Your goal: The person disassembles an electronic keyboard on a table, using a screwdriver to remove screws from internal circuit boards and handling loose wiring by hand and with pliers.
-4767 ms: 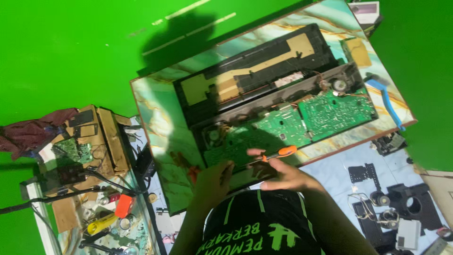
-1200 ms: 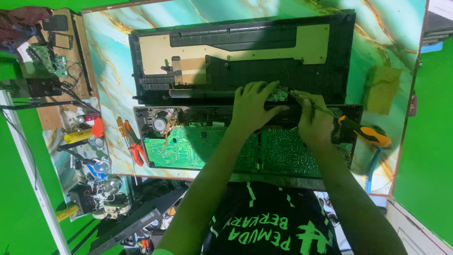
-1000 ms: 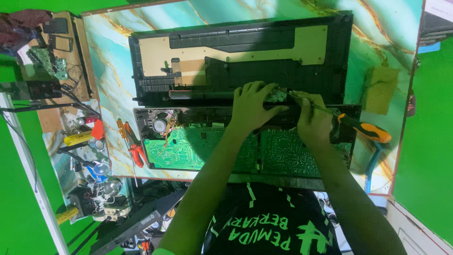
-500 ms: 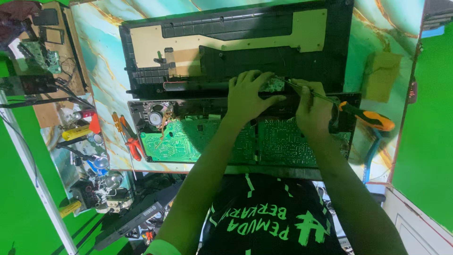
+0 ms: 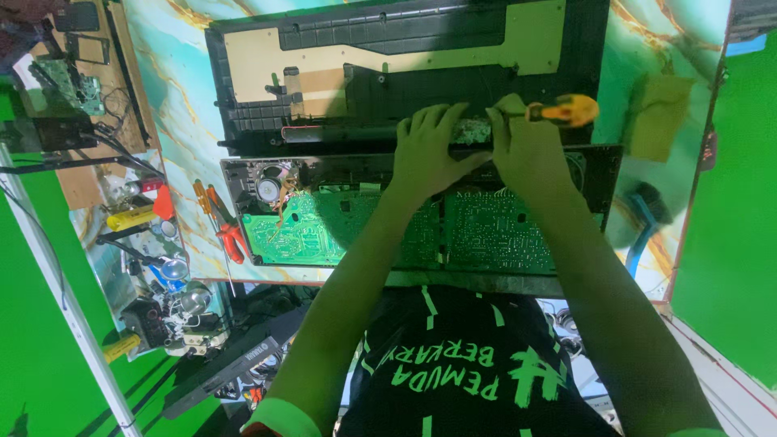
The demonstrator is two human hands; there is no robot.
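An opened black electronic device (image 5: 324, 97) lies on a marbled teal table (image 5: 178, 105), its green circuit boards (image 5: 324, 231) exposed along the near side. My left hand (image 5: 429, 154) presses flat on the dark bar at the device's middle, fingers spread. My right hand (image 5: 526, 146) is beside it, closed around a screwdriver with an orange and black handle (image 5: 562, 109); the handle points right and the tip is hidden under my fingers.
Red-handled pliers and a small screwdriver (image 5: 222, 226) lie at the table's left edge. A cluttered side bench (image 5: 97, 146) with loose boards, cables and parts stands to the left. A blue-handled brush (image 5: 643, 218) rests at the right. Green backdrop surrounds everything.
My right hand has turned the screwdriver so its orange handle sits higher, above the hand instead of out to the right. My left hand stays pressed on the device.
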